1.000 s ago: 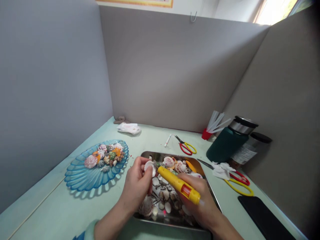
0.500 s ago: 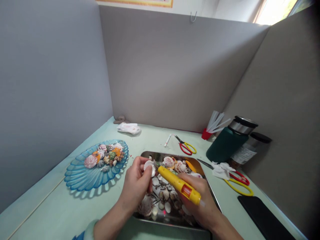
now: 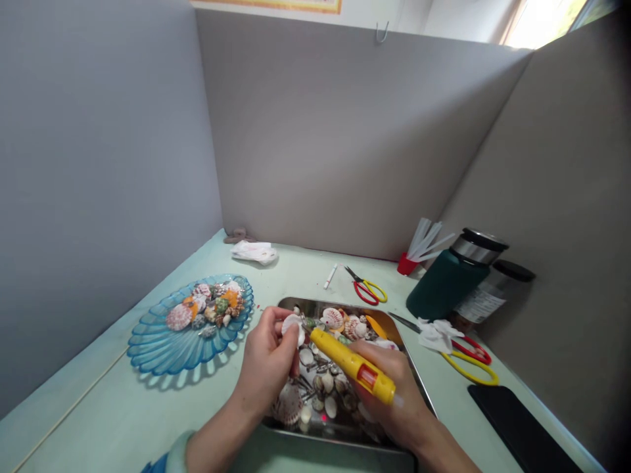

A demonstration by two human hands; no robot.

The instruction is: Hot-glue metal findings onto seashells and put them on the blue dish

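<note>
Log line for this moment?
left hand: pinching white seashell | right hand: gripping yellow glue pen, tip near seashell | below: metal tray of shells

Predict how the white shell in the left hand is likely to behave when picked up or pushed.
The shell is probably light, being small enough for the left hand to pinch between thumb and fingers. It is likely stiff, as it shows no bend in that pinch. Its rounded outline suggests it might rock or slide when pushed.
</note>
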